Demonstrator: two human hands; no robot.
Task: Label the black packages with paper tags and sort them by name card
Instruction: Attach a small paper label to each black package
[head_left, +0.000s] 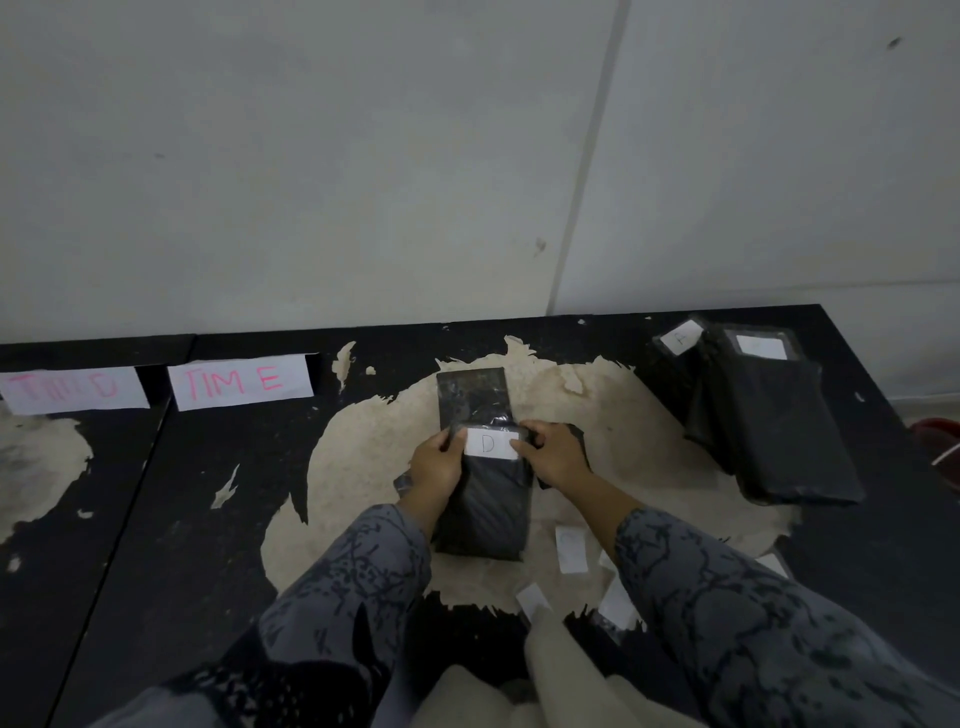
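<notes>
Both hands are on the black package (488, 499) at the middle of the desk (171, 499): my left hand (434, 465) grips its left edge, thumb by the tag, and my right hand (553, 454) pinches the right end of the paper tag (491, 443) marked D. The risk, as I read it, is that tag: if I let go before it sticks flat, it could lift or skew on the slick wrap. A second package (470, 392) lies just behind this one, touching or nearly so, and a careless slide could shove it. Sorting could go wrong too: the two name cards (241, 382) stand side by side at the far left, the leftmost one (70, 389) too faint to read surely. The package itself looks soft, glossy black, wrinkled, long and flat. Spare blank tags (570, 548) lie near my right sleeve; tagged packages (769, 410) are stacked far right.
</notes>
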